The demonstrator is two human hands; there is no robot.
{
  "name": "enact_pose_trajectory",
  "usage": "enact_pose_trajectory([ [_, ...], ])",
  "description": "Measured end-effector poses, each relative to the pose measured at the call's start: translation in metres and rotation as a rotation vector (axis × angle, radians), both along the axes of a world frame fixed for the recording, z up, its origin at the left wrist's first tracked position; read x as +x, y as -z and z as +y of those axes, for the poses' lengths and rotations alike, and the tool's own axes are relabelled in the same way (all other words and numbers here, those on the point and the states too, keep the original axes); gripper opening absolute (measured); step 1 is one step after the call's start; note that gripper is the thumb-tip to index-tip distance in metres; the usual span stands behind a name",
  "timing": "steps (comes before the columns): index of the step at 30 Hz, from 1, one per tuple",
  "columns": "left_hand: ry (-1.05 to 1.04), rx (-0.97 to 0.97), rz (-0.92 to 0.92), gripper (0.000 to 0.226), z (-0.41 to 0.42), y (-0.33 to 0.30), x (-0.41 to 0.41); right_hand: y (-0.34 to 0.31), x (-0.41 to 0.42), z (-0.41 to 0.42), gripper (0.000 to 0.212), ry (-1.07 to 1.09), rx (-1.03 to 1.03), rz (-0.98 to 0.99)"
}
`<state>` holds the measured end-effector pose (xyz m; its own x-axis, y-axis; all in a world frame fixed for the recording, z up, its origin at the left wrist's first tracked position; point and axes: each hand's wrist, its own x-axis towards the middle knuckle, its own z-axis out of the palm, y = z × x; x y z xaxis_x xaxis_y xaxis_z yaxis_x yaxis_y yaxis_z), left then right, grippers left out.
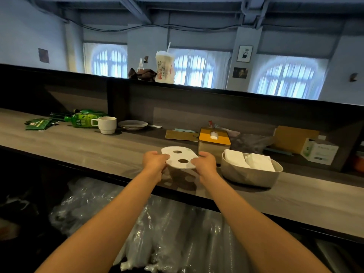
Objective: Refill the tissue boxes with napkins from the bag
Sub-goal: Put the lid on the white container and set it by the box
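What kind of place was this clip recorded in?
Probably a café or bar, seen from behind the counter: a cup and saucer by the partition, a takeaway drink on the ledge, and napkins in an open holder.

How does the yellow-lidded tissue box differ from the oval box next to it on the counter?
The yellow-lidded box is square and closed, a tissue poking from its slot; the oval box is lidless, its napkins exposed. The yellow-lidded box stands taller and farther back; the oval box is lower and nearer. Both hold white paper.
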<state>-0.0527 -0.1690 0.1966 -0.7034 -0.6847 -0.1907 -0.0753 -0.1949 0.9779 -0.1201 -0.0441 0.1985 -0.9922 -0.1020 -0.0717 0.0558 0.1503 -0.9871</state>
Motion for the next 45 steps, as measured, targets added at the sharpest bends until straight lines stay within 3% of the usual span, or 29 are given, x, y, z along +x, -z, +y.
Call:
enact_pose_trajectory([
  [4, 0.009, 0.12, 0.019, 0.026, 0.008, -0.016, 0.002, -0.018, 0.003, 0.017, 0.051, 0.023, -0.212, 0.093],
  [9, 0.105, 0.266, 0.116, 0.021, 0.037, -0.037, -0.002, -0.045, 0.003, 0.052, 0.041, 0.075, -0.295, 0.158],
  [16, 0.122, 0.251, 0.205, 0.013, 0.118, -0.052, -0.019, -0.062, 0.012, 0.109, 0.036, 0.083, -0.473, 0.014],
  [19, 0.171, 0.257, 0.233, 0.015, 0.143, -0.053, -0.026, -0.061, 0.005, 0.14, 0.038, 0.176, -0.361, 0.063],
  [22, 0.139, 0.235, 0.272, 0.035, 0.148, -0.049, -0.039, -0.061, -0.01, 0.177, 0.041, 0.169, -0.243, 0.073],
  [27, 0.217, -0.176, 0.234, 0.037, 0.157, -0.042, -0.063, -0.052, -0.037, 0.212, 0.032, 0.192, -0.061, 0.132],
  [30, 0.223, -0.464, 0.194, 0.042, 0.169, -0.042, -0.08, -0.046, -0.055, 0.216, 0.042, 0.287, 0.002, 0.249],
  [34, 0.19, -0.639, 0.138, 0.045, 0.184, -0.042, -0.1, -0.045, -0.081, 0.214, 0.046, 0.372, 0.046, 0.286],
  [42, 0.178, -0.667, -0.054, 0.038, 0.179, -0.015, -0.142, -0.022, -0.112, 0.211, 0.041, 0.257, 0.443, 0.199],
  [45, 0.182, -0.673, -0.094, 0.038, 0.177, -0.008, -0.145, -0.013, -0.115, 0.211, 0.033, 0.235, 0.491, 0.202],
])
